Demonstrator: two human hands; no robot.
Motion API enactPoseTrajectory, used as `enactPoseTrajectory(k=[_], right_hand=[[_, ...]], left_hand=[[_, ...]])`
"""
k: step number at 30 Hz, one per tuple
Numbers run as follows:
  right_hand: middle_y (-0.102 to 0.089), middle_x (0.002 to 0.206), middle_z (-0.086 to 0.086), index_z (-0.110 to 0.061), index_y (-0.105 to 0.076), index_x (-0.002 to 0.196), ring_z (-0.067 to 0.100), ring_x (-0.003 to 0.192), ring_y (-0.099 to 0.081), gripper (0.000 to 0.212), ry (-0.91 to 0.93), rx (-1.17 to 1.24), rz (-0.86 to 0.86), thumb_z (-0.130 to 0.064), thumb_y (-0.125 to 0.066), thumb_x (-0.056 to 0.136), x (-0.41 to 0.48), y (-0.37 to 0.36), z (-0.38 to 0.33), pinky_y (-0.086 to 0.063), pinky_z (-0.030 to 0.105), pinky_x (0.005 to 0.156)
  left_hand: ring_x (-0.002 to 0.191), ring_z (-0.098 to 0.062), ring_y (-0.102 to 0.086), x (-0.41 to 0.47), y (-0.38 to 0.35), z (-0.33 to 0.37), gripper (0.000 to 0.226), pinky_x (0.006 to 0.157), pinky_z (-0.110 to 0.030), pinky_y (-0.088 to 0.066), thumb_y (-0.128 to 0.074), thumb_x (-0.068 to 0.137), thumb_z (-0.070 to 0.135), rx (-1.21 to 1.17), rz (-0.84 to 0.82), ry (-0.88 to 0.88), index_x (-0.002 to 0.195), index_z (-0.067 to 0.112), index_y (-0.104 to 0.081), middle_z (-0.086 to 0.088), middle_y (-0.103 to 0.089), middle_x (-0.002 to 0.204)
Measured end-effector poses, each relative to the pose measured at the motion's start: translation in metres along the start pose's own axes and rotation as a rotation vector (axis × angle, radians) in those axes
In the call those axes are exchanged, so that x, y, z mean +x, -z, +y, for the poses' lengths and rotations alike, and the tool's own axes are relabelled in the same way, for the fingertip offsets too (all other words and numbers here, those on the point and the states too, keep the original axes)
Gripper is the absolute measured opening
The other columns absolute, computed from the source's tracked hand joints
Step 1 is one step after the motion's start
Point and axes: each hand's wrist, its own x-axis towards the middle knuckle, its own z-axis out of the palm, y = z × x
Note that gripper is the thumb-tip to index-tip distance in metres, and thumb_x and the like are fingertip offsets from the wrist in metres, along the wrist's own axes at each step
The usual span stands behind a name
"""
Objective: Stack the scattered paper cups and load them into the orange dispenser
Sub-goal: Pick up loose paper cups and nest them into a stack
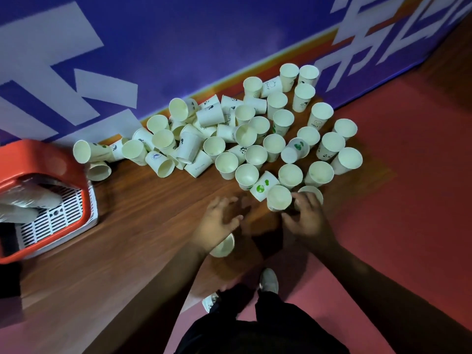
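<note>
Saw an orange dispenser (46,162) far left of the cup pile (229,139). Found the left hand (219,218) just in front of the pile, fingers spread wide, a cup (223,245) under its wrist; could not tell if held. Found the right hand (306,215) at the pile's near edge, bent fingers on another cup (312,190); too blurry to tell the grip.
</note>
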Motion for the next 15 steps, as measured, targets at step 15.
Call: enactPoseTrajectory(k=[15], right_hand=[[-0.051,0.117,0.015,-0.01,-0.074,0.088,0.031,0.098,-0.059,0.013,-0.1,-0.192,-0.189,-0.01,-0.072,0.075,0.017,0.011,0.092,-0.05,0.032,0.08]], left_hand=[[0.122,-0.037,-0.052,0.077,-0.094,0.072,0.072,0.102,-0.039,-0.043,-0.077,0.084,0.037,0.298,-0.093,-0.003,0.141,0.006,-0.046,-0.018,-0.039,0.142]])
